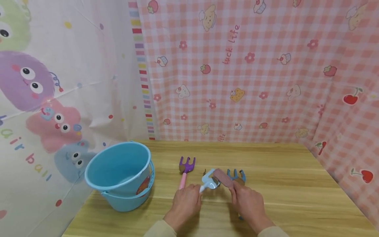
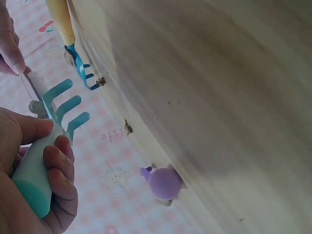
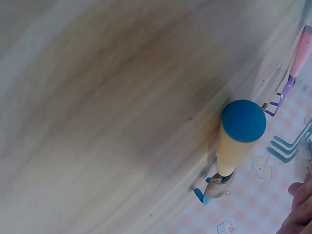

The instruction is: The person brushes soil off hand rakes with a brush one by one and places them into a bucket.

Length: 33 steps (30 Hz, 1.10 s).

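Observation:
My left hand grips the pale handle of a light blue hand rake; its tines point up in the left wrist view, the fingers curled round the handle. In my right hand is a brush with a pinkish back, held against or close over the rake's head. Whether it touches cannot be told. A purple hand rake with a pink handle lies left of the hands. Beside my right hand lies a blue hand rake with a yellow handle, partly hidden in the head view. Brown lumps cling to both lying rakes.
A light blue bucket with its handle down stands at the table's left. Small dark crumbs dot the wooden table. Patterned cloth hangs behind the table and on both sides.

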Motion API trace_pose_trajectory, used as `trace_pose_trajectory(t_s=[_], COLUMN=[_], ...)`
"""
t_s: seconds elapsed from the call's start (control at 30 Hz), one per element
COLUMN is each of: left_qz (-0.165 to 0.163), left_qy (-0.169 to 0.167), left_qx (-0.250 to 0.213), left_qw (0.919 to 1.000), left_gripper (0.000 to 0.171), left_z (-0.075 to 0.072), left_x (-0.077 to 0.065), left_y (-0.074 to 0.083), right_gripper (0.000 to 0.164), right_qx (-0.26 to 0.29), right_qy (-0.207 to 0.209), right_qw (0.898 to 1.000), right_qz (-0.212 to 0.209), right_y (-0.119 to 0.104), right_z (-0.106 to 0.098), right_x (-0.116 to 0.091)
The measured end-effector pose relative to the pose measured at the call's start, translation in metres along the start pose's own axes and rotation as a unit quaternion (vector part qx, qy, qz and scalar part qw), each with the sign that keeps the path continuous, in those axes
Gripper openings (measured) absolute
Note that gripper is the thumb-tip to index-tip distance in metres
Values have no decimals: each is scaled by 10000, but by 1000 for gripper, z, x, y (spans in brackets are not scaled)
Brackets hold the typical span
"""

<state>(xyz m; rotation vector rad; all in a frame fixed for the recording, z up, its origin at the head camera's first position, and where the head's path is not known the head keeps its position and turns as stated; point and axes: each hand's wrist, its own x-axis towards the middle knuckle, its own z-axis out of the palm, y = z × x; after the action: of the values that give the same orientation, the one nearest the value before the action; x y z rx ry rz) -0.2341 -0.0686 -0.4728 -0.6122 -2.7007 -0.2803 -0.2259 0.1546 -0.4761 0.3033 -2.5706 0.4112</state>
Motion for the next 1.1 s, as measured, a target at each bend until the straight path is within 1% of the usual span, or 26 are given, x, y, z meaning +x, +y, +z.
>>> trace_pose_trajectory(t_s=[0.03,0.1,0.2,0.27,0.33,0.43,0.57,0.67,0.73,0.8,0.9,0.97,1.0,1.03,1.1], left_qz=[34,101,182,165,132,112,164,175,165,164,164,182,192,195,174], left_qy=[6,41,99,137,153,195,234,151,74,1,7,60,79,102,106], left_qx=[31,126,280,326,300,280,309,317,276,232,205,280,311,354,420], left_qw=[10000,9999,9994,9992,9993,9994,9991,9992,9995,9996,9997,9994,9993,9991,9989], left_gripper=[12,11,11,12,13,15,14,14,14,14,14,14,14,14,14], left_z=[0,1,1,1,0,-1,-2,-2,-2,-2,0,1,1,0,-1], left_x=[1,2,3,3,5,6,6,5,4,4,4,4,5,5,6], left_y=[0,2,3,4,3,2,2,3,3,4,3,3,3,3,3], right_gripper=[20,14,20,20,19,20,19,17,18,23,28,30,27,27,22], right_qx=[34,191,634,943,1101,1073,893,761,664,557,477,464,477,498,500], right_qy=[-34,-121,-171,-255,-397,-568,-533,-603,-728,-824,-884,-698,-555,-332,51], right_qw=[10000,9992,9949,9913,9892,9887,9902,9901,9893,9897,9904,9923,9934,9951,9981], right_qz=[68,340,762,884,882,883,929,1013,1072,1027,947,906,887,783,363], right_y=[1,0,-4,-8,-11,-12,-8,-2,1,3,3,1,-1,-3,-9], right_z=[0,-3,-10,-15,-17,-16,-15,-14,-15,-15,-15,-16,-17,-17,-16], right_x=[0,2,3,3,0,-3,-1,2,3,4,5,6,6,6,6])
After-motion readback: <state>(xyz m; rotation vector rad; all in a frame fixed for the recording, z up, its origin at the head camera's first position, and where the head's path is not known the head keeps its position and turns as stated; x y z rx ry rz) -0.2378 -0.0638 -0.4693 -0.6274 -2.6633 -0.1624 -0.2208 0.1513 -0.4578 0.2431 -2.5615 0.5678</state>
